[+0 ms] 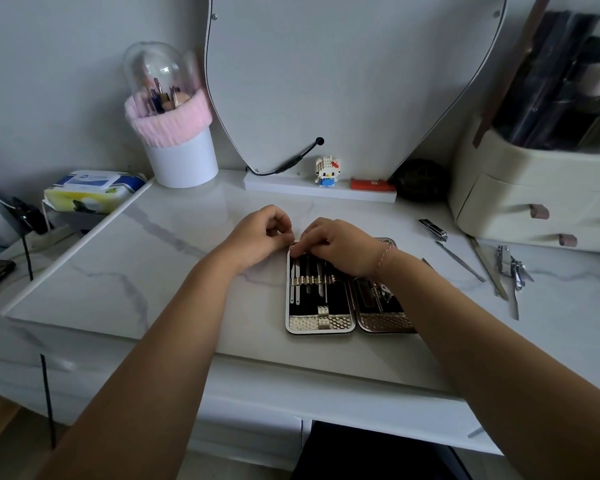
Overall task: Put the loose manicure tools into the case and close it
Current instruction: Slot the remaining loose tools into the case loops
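Both hands are up at the far edge of the case (321,308) — my left hand (257,237) curled just off its top-left corner, fingers pinched narrow, and my right hand (336,245) lying over the top of the left half, fingertips pressing at the tool tops. Whether either is actually gripping a tool I can't tell; the fingers hide it.

Case lies open flat on the desk (153,254), two halves side by side, long axis running away from me. Left half already has a row of tools under its strap.

The loose tools (499,268) are what matters next — they lie well to the right of the case, near the drawer box (534,202), mostly pointing away from me like the slots. Right hand is clearly nearer; I'd reach with that.

Writing: wipes pack (94,188) far left has a label, too blurred to read.
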